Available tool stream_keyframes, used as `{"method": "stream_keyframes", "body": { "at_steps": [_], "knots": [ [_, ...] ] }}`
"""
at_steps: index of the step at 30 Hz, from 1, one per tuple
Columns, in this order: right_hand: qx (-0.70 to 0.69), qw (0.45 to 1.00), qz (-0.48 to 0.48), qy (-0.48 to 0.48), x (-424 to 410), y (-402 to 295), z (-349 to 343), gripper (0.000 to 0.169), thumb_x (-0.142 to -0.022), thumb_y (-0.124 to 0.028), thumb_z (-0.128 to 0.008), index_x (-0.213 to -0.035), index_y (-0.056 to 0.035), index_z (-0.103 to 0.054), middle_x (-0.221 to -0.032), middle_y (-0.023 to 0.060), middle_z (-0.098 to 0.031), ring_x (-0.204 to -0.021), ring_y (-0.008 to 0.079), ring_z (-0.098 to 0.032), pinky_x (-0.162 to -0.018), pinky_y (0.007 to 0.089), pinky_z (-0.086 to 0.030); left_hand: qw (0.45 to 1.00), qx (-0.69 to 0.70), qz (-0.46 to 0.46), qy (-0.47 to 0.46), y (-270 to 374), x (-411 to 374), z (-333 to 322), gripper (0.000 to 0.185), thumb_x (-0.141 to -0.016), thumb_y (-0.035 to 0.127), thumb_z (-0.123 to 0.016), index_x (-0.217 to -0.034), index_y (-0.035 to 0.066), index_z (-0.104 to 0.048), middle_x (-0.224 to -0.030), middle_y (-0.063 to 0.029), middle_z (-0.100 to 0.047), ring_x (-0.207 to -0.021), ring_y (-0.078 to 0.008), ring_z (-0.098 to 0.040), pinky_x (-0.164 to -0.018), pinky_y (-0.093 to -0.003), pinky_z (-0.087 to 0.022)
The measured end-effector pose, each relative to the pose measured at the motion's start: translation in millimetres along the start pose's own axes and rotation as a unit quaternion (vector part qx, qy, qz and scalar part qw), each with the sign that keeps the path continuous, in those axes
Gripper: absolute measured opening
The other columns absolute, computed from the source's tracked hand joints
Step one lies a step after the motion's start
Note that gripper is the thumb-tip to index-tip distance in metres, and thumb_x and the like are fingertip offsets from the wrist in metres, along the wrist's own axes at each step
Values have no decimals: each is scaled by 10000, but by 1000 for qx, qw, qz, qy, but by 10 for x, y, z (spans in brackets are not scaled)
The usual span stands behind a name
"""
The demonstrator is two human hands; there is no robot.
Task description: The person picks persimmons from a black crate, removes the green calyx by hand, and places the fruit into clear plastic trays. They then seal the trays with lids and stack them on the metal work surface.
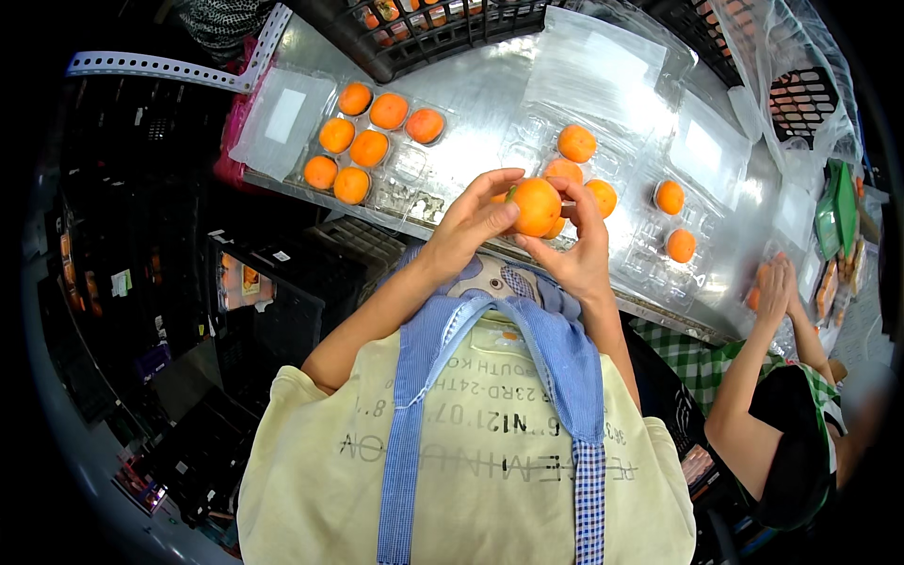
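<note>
An orange persimmon (pixel 536 207) with a bit of green calyx is held up between my two hands, over the front part of a metal table. My left hand (pixel 466 219) grips its left side, thumb across the front. The fingertips and thumb of my right hand (pixel 583 247) close on its right side. Beneath and behind my hands, a clear plastic clamshell tray (pixel 519 159) holds several persimmons (pixel 577 143), some partly hidden by my fingers. On the left, another clear clamshell (pixel 409 169) contains several persimmons (pixel 369 148). A third tray (pixel 653 261) at the right has two persimmons (pixel 681 246).
The metal table (pixel 480 78) ends just before my apron. A black plastic crate (pixel 452 35) of packed fruit stands at the back. At right, a co-worker's hands (pixel 775 286) touch fruit. Stacked dark crates (pixel 268 304) stand left, near a perforated metal strip (pixel 162 69).
</note>
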State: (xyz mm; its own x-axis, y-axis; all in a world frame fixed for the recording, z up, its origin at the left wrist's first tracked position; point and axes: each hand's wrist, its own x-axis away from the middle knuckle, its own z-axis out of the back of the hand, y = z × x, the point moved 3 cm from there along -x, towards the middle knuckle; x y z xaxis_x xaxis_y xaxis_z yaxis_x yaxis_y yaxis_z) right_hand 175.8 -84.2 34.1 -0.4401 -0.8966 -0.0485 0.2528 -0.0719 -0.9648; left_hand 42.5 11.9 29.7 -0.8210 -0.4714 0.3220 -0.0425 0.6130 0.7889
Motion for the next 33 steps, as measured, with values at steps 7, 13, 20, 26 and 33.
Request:
{"method": "stream_keyframes", "body": {
  "at_steps": [7, 13, 20, 26, 33],
  "knots": [
    [43, 997, 55, 24, 34, -86, 46, 712, -574, -177, -852, -1195, -45, -529, -1132, 124, -553, -1036, 291, -546, -857, 377, -468, 985, 155, 68, -36, -93, -67, -78, 482, -1005, 275, -392, -1383, -18, -330, -1335, -169, -441, -1208, -278, -500, -982, -432, -465],
    [136, 985, 97, 39, 101, -104, 207, 681, -591, -180, -833, -1190, -40, -540, -1136, 138, -551, -1029, 325, -545, -863, 395, -459, 989, 117, 82, -25, -128, -128, -220, 451, -1002, 255, -410, -1368, -4, -362, -1321, -161, -454, -1207, -266, -497, -982, -425, -464],
    [176, 979, 80, 70, 221, -35, 397, 604, -636, -128, -790, -1177, -35, -537, -1101, 146, -558, -1001, 312, -565, -811, 374, -504, 993, -21, 118, -11, -232, -224, -434, 429, -981, 231, -484, -1369, 79, -384, -1323, -110, -439, -1204, -183, -482, -944, -322, -468],
    [152, 980, 23, 129, 429, 167, 1060, 554, -641, -110, -794, -1127, -18, -543, -1066, 141, -574, -938, 274, -596, -754, 344, -520, 987, -134, 90, -27, -249, -290, -527, 460, -975, 273, -471, -1377, 70, -374, -1294, -124, -469, -1147, -197, -522, -949, -350, -450],
    [294, 925, -86, 225, 988, 651, 2372, 553, -656, -61, -774, -1159, -26, -546, -1097, 130, -574, -980, 258, -588, -789, 336, -517, 987, -127, 98, -1, -316, -285, -305, 283, -953, 199, -527, -1188, 43, -541, -1080, -65, -590, -912, -131, -586, -796, -271, -479]
  ]
}}
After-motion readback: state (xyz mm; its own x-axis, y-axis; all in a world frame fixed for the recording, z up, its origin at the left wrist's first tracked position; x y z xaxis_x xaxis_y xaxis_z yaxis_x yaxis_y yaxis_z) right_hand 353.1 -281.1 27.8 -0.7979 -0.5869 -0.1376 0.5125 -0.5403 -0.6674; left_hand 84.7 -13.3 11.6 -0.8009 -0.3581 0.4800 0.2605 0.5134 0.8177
